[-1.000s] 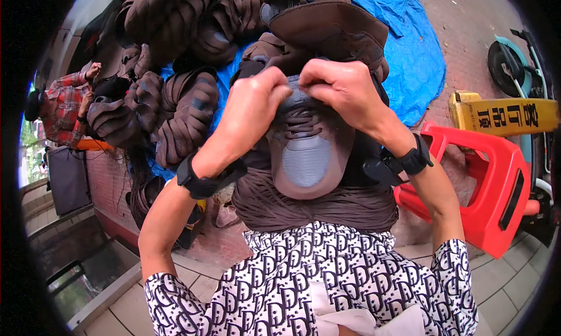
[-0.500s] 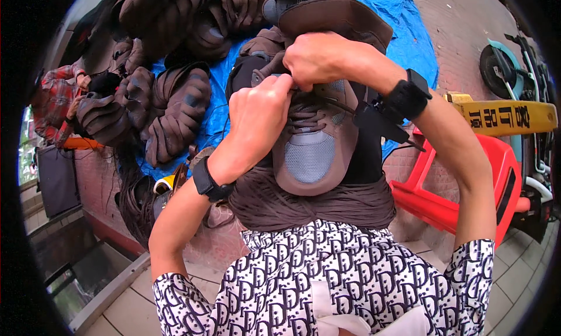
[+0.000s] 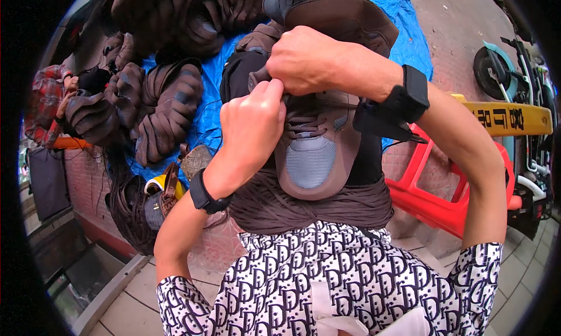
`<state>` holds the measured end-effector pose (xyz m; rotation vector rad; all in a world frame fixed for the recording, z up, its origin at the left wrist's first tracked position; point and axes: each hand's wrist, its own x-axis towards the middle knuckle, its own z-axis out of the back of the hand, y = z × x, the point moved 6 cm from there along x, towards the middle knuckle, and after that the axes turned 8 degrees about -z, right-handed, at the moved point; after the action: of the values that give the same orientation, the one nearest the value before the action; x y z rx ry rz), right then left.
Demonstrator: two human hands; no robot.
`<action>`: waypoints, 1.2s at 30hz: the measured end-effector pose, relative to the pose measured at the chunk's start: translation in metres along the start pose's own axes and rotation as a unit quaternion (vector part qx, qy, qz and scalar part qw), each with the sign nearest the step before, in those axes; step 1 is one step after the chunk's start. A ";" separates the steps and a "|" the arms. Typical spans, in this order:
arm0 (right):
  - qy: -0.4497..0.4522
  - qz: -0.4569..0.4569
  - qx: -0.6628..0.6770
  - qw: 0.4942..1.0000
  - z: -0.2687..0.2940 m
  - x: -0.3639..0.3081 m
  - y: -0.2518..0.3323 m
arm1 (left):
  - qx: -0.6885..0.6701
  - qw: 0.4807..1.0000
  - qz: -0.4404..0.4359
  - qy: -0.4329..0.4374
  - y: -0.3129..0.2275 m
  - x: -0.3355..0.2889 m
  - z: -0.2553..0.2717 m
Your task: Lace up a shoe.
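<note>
A brown shoe upper (image 3: 349,154) with a blue-grey mesh toe lies on my lap, toe towards me. Dark laces (image 3: 305,127) cross its lower eyelets. Over its upper part my left hand (image 3: 252,119) and my right hand (image 3: 310,61) meet, both closed in a pinch. A dark lace strand runs out from beneath my right hand. My left fingertips touch the right hand, and what they pinch is hidden. Across my lap, below the toe, stretches a thick bundle of brown laces (image 3: 263,210). More brown uppers (image 3: 350,17) lie just beyond my hands.
Stacked brown uppers (image 3: 169,102) cover a blue tarp (image 3: 412,49). At left sits a person in a red plaid shirt (image 3: 49,102). A bag (image 3: 156,207) and loose laces (image 3: 125,210) lie lower left. A red plastic stool (image 3: 421,201), a yellow board (image 3: 534,118) and a parked bike (image 3: 494,73) stand right.
Both hands have shifted slightly left and stay pinched together. My right hand now covers more of the left fingertips. The view has moved a little, showing more of the bag at left.
</note>
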<state>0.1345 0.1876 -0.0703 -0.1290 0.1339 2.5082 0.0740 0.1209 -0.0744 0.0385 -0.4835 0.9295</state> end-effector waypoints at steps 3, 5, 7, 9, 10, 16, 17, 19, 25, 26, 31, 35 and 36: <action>-0.049 0.031 -0.022 0.998 -0.006 -0.004 -0.002 | 0.053 0.996 -0.048 -0.045 -0.009 0.001 0.009; -0.025 0.004 -0.007 1.000 -0.008 0.000 -0.003 | 0.081 0.988 -0.111 -0.074 -0.013 0.007 0.013; 0.084 -0.029 -0.014 0.996 -0.024 0.000 -0.008 | 0.106 0.973 -0.179 -0.103 -0.018 0.007 0.013; 0.072 -0.002 0.034 0.997 -0.031 -0.003 -0.009 | 0.036 0.979 -0.171 -0.101 -0.014 0.004 0.008; 0.134 -0.038 0.033 0.990 -0.030 -0.003 -0.010 | -0.020 0.987 -0.137 -0.079 -0.010 0.005 0.008; 0.255 -0.087 0.169 0.948 -0.043 0.000 -0.024 | -0.066 0.989 -0.093 -0.097 -0.008 0.001 0.008; 0.246 -0.076 0.190 0.947 -0.043 -0.001 -0.021 | -0.068 0.989 -0.092 -0.093 -0.007 0.000 0.007; 0.251 -0.107 0.239 0.932 -0.047 -0.007 -0.032 | -0.061 0.989 -0.090 -0.104 -0.008 0.001 0.007; 0.116 -0.131 0.465 0.868 -0.026 -0.015 -0.032 | -0.029 0.992 -0.067 -0.103 -0.008 -0.004 0.008; 0.115 -0.132 0.465 0.868 -0.027 -0.017 -0.032 | -0.023 0.992 -0.062 -0.106 -0.008 -0.004 0.007; 0.064 -0.154 0.548 0.820 -0.028 -0.024 -0.035 | -0.013 0.993 -0.048 -0.110 -0.008 -0.005 0.009; 0.031 -0.157 0.577 0.801 -0.033 -0.026 -0.037 | -0.006 0.995 -0.041 -0.087 -0.008 -0.002 0.007; 0.025 -0.159 0.588 0.793 -0.034 -0.027 -0.038 | 0.000 0.996 -0.039 -0.082 -0.008 -0.001 0.007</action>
<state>0.1809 0.1978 -0.1026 0.2779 1.4959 1.6842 0.0770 0.1136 -0.0669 0.1336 -0.6300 0.8533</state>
